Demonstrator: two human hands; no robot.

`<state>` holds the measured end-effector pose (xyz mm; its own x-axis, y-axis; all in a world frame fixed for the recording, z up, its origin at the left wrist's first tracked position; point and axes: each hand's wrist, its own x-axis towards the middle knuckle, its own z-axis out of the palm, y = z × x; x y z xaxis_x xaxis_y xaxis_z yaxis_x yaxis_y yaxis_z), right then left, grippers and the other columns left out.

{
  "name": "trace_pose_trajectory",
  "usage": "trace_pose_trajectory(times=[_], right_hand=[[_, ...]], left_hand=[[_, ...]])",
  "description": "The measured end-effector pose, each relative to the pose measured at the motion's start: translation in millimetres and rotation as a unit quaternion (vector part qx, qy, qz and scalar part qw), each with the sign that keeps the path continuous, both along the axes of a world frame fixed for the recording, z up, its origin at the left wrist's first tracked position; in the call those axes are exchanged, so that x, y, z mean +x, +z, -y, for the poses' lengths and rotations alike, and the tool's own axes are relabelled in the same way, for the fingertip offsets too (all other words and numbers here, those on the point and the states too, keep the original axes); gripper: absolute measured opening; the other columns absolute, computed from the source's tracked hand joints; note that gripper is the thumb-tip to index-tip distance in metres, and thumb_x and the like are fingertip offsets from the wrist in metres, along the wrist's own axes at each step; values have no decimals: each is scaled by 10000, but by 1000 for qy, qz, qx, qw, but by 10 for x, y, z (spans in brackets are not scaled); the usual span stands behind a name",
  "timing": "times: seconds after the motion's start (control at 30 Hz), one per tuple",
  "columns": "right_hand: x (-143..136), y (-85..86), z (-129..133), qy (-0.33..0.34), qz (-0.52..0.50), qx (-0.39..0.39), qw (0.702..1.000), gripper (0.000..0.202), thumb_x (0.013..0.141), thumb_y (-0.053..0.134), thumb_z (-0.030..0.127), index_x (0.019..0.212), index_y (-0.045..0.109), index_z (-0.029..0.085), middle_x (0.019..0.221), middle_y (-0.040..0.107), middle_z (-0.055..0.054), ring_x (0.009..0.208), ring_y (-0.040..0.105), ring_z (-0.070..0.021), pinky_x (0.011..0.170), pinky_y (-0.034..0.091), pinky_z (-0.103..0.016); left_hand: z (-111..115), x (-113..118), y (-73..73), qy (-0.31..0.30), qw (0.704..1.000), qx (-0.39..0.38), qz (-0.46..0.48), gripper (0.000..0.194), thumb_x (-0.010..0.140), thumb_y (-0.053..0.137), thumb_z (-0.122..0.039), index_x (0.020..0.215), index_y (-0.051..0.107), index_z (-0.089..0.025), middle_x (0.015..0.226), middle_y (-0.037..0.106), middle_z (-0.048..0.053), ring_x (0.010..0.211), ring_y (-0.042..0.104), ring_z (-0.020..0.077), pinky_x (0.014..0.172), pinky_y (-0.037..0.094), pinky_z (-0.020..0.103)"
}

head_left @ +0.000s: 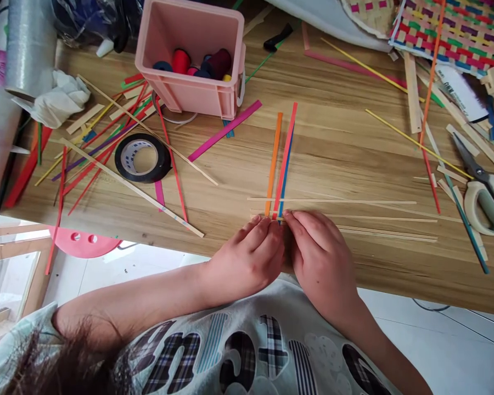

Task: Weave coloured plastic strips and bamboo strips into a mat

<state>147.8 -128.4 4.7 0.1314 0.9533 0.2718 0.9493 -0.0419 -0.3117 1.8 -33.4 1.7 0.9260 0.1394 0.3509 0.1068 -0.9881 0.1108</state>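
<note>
An orange strip (274, 159), a red strip (287, 151) and a blue strip (287, 167) run away from me side by side. Several thin pale strips (333, 201) lie crosswise over or under them, some stretching far to the right. My left hand (249, 255) is closed at the near ends of the orange and red strips, fingertips pinching where they cross the pale ones. Close beside it, my right hand (323, 252) pinches the crossing next to the blue strip. My fingers cover the strips' near ends, so the exact grip there is hidden.
A pink bin (189, 90) with thread spools stands at the back. Black tape (142, 158) lies among loose coloured strips on the left. Scissors (483, 184) and more strips lie at right, below a woven mat (453, 35). The table's front edge runs beneath my forearms.
</note>
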Motion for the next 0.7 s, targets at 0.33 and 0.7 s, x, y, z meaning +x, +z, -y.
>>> trace_pose_trajectory(times=[0.33, 0.7], right_hand=[[-26, -1, 16, -10, 3, -7, 1000, 345, 855, 555, 20, 1192, 620, 54, 1104, 687, -125, 1058, 614, -255, 979, 510, -401], [-36, 21, 41, -15, 7, -11, 1000, 384, 843, 538, -8, 1214, 617, 54, 1136, 680, -108, 1084, 598, -229, 1027, 473, -352]], left_hand=[[-14, 4, -14, -4, 1000, -2, 0, 360, 855, 601, -232, 1108, 648, 20, 1012, 706, 142, 1007, 670, 296, 909, 604, 401], [-16, 1, 17, -2, 1000, -19, -1, 342, 836, 629, -227, 1070, 661, 21, 962, 694, 135, 996, 663, 313, 891, 610, 413]])
